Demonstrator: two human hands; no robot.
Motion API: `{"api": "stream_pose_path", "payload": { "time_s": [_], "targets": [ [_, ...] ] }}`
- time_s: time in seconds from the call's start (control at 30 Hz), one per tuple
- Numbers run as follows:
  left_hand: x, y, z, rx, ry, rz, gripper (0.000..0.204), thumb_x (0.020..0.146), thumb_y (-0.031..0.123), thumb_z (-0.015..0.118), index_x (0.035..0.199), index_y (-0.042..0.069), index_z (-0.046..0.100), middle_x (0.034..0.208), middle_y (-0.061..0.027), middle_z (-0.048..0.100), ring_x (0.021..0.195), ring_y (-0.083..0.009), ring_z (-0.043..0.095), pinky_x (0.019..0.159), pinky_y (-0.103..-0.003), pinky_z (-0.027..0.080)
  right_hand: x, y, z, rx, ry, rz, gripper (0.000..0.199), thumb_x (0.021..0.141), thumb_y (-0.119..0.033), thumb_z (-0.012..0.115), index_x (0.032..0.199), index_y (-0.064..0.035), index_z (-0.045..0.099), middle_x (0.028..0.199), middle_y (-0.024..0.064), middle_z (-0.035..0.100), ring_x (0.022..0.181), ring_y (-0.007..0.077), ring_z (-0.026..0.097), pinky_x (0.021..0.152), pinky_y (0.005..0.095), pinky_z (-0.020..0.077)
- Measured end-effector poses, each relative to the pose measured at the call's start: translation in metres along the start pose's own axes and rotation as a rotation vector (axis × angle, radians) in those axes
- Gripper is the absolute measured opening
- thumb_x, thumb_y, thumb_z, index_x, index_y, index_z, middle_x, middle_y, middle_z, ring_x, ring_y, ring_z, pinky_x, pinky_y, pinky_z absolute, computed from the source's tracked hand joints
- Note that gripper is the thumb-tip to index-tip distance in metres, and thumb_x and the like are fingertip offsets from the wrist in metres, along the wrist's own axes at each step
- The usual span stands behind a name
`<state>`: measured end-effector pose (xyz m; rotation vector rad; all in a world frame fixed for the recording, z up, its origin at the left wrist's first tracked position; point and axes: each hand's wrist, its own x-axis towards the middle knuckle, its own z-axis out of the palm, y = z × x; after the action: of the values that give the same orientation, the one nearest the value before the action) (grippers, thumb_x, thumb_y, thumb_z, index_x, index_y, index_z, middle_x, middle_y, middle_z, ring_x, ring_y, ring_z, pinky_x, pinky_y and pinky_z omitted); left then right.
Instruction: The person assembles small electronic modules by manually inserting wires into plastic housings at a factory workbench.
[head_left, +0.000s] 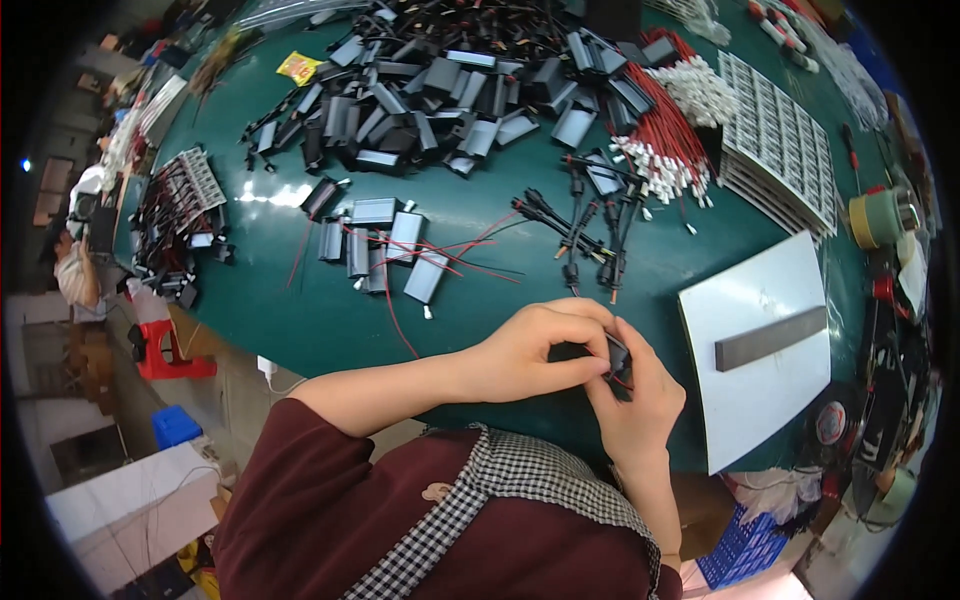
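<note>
Close to the table's near edge, my left hand [555, 345] and my right hand [642, 400] meet around a small dark housing [617, 352]. Both hands are closed on it, thumbs and fingertips pinching, so most of it is hidden. A bit of red wire shows below it, between the fingers. Just beyond my hands lie black cables with connectors [575, 225]. Left of them sits a small group of grey metal housings [405, 237] with white plugs and thin red wires trailing over the table.
The green table [300, 325] bears a big heap of grey and black housings [440, 95] at the back. Red wires with white connectors [665, 140] and stacked white grid trays [775, 140] lie back right. A dark bar [770, 338] rests on a white board [755, 400] at right.
</note>
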<state>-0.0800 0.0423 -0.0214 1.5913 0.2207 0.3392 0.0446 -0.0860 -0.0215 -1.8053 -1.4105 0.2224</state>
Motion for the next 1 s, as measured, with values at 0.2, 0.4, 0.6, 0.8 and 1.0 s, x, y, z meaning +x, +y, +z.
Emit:
{"api": "stream_pose_path", "payload": {
  "time_s": [0.2,0.4,0.6,0.8,1.0],
  "targets": [
    [-0.002,-0.002,0.005,0.117,0.107,0.080,0.008,0.081,0.008,0.064,0.081,0.002,0.059,0.108,-0.0122,0.058,0.097,-0.0261,0.057,0.084,-0.035,0.045,0.002,-0.004,-0.001,0.003,0.028,0.067,0.051,0.067,-0.013,0.081,0.112,-0.0010,0.060,0.093,0.0141,0.067,0.076,0.0262,0.068,0.064,0.0309,0.0547],
    [-0.002,0.013,-0.006,0.190,0.266,0.223,0.007,0.078,0.004,0.065,0.078,0.001,0.059,0.102,-0.0108,0.064,0.094,-0.0248,0.062,0.079,-0.034,0.049,0.003,-0.008,-0.013,-0.081,-0.022,0.135,0.043,0.068,-0.014,0.081,0.104,-0.0017,0.061,0.085,0.0111,0.066,0.067,0.0245,0.064,0.058,0.0313,0.0513],
    [-0.012,0.032,-0.015,0.017,0.185,0.290,0.005,0.079,0.001,0.061,0.078,0.000,0.057,0.091,-0.0116,0.067,0.079,-0.0216,0.065,0.070,-0.030,0.051,0.008,-0.022,-0.017,0.126,-0.081,0.106,0.034,0.070,-0.012,0.078,0.097,-0.0013,0.061,0.078,0.0100,0.062,0.063,0.0230,0.061,0.056,0.0306,0.0483],
    [-0.009,0.029,-0.021,-0.113,0.169,0.152,0.005,0.084,0.000,0.056,0.079,-0.001,0.057,0.084,-0.0112,0.067,0.076,-0.0176,0.065,0.070,-0.028,0.052,0.020,-0.024,-0.016,0.321,-0.144,0.101,0.075,0.070,-0.016,0.080,0.134,-0.0055,0.043,0.117,0.0138,0.057,0.084,0.0227,0.063,0.072,0.0304,0.0523],
    [-0.005,0.026,-0.017,-0.041,0.120,0.136,0.006,0.084,0.003,0.058,0.079,-0.001,0.059,0.082,-0.0078,0.067,0.074,-0.0155,0.064,0.068,-0.027,0.050,0.018,-0.020,-0.021,0.354,-0.231,0.049,0.046,0.075,-0.008,0.074,0.118,-0.0041,0.059,0.102,0.0129,0.065,0.085,0.0227,0.066,0.073,0.0307,0.0540]
  ]
}}
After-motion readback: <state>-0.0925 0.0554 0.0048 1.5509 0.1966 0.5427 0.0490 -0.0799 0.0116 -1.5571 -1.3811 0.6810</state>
